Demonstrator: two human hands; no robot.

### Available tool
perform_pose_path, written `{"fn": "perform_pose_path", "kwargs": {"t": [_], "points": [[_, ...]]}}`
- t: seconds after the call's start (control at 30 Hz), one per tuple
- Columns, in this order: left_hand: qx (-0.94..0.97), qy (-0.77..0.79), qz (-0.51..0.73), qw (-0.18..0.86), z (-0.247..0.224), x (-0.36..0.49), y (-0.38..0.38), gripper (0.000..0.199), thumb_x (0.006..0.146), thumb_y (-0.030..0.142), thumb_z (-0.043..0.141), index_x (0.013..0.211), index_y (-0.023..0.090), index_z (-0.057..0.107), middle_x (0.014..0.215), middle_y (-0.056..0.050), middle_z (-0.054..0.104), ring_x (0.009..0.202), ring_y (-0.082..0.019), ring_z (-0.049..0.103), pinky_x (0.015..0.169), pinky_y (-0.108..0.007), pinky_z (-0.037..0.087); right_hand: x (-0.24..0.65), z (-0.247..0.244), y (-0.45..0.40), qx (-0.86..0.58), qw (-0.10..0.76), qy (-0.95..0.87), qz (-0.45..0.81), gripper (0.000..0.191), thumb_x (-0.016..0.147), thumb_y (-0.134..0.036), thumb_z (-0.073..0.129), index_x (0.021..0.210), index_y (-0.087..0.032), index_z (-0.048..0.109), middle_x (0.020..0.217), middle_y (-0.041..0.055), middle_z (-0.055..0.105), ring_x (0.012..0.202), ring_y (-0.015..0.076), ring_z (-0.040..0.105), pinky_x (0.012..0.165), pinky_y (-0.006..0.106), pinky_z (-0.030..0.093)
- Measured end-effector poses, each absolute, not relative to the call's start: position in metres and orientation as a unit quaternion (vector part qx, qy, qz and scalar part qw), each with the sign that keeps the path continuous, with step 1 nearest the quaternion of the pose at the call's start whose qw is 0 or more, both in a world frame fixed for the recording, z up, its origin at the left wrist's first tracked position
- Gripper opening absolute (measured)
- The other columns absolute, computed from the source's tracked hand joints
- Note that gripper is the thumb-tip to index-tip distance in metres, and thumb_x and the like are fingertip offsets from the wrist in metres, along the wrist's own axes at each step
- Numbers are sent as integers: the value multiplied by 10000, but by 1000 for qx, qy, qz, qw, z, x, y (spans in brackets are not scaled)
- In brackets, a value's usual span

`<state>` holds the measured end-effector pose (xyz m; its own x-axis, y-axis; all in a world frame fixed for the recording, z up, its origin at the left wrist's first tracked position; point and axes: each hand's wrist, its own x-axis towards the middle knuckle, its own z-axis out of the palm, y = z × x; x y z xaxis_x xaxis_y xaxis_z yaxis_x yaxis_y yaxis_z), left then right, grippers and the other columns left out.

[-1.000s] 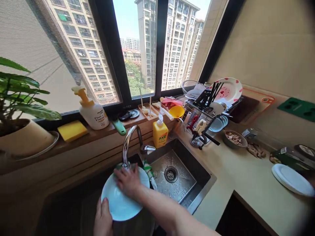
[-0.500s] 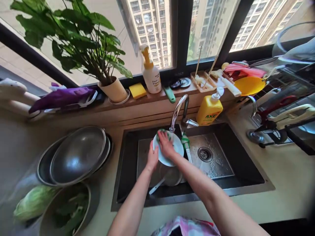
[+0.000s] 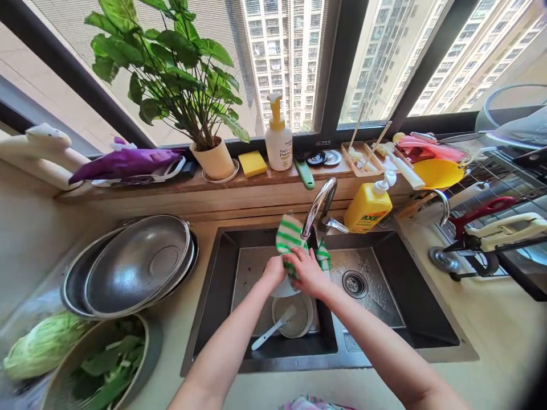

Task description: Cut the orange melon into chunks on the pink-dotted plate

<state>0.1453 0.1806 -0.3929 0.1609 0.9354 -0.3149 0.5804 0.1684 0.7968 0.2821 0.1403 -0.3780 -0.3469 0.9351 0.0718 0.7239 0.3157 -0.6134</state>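
Two grips meet on the striped cloth (image 3: 289,230): left hand (image 3: 274,272) closed, right hand (image 3: 308,273) curled over it; best squeezed low, inside the rear edge of the sink (image 3: 294,364)

White pump btl (image 3: 280,149) at 12 o'clock reads "FRUIT & FRESH", yellow pump btl (image 3: 366,209) approx. 3 o'clock reads "AXE", & window-frame (image 3: 331,114) mark nr 1 o'clock's too tiny to read.

Dishcloth (image 3: 287,234): green and white stripes. Spoon (image 3: 268,336): white. AXE detergent bottle (image 3: 366,206): yellow, white pump (image 3: 387,180). Soap bottle (image 3: 279,148): white, yellow pump head (image 3: 276,113). Sponge (image 3: 252,164): yellow. Flowerpot (image 3: 214,161): cream. Foliage (image 3: 171,62): green. Cabbage (image 3: 43,344): pale green. 2-basin sink (image 3: 423,296): dark grey walls.
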Motion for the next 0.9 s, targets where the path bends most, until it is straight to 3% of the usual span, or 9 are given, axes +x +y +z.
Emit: {"fn": "perform_pose_path", "kwargs": {"t": [0.1,0.17,0.27,0.37,0.47,0.57,0.67,0.77,0.9], "points": [[681,613,87,391,-383,158,182,131,731,104,541,740,88,671,869,-209,687,958,-333,619,873,-420,411,274,-376,152,-602,127,-763,199,700,701,-142,616,1355,-252,390,1224,132,559,1148,294,490,1010,483,280],[713,602,39,357,-376,159,184,142,721,104,541,767,106,676,892,-214,685,957,-349,617,868,-434,413,275,-375,165,-610,95,-760,202,628,755,-170,577,1346,-271,391,1106,106,621,999,254,580,877,373,389],[746,581,9,325,-365,152,188,210,782,152,481,849,141,679,950,-182,684,984,-347,609,860,-421,415,283,-375,180,-593,90,-768,225,470,745,-284,625,1200,-277,508,989,61,657,874,227,616,702,268,397],[771,552,26,315,-357,138,191,271,845,213,427,964,219,671,989,-106,693,983,-289,617,842,-354,421,293,-377,189,-589,107,-764,242,299,736,-394,635,992,-249,582,847,18,665,792,197,612,639,233,371],[778,512,102,349,-355,121,194,285,852,234,435,1019,259,664,993,-57,701,952,-231,628,810,-285,425,301,-384,196,-555,219,-708,379,218,696,-382,657,822,-214,595,747,-16,640,742,161,585,635,223,375],[713,513,222,423,-360,101,199,259,816,260,486,985,206,676,953,-67,705,873,-212,637,753,-264,445,308,-397,195,-525,300,-629,488,216,684,-381,639,759,-184,590,724,-15,638,697,143,581,645,235,420],[552,546,355,521,-370,85,203,320,737,345,594,972,138,659,860,-80,703,753,-202,639,655,-258,470,301,-416,180,-522,399,-480,581,340,688,-454,635,865,-165,604,796,30,681,715,166,627,664,278,484],[373,545,486,572,-384,85,203,421,646,373,694,975,118,628,810,-71,698,732,-203,647,666,-280,494,272,-435,156,-467,541,-216,665,515,610,-482,718,997,-161,608,918,77,704,858,213,659,731,326,521],[193,532,598,568,-409,107,193,278,693,267,678,929,131,624,851,-77,702,766,-196,660,749,-317,509,226,-447,134,-483,644,-23,593,538,644,-511,679,1056,-176,591,1067,81,677,975,208,639,770,325,535]]}}
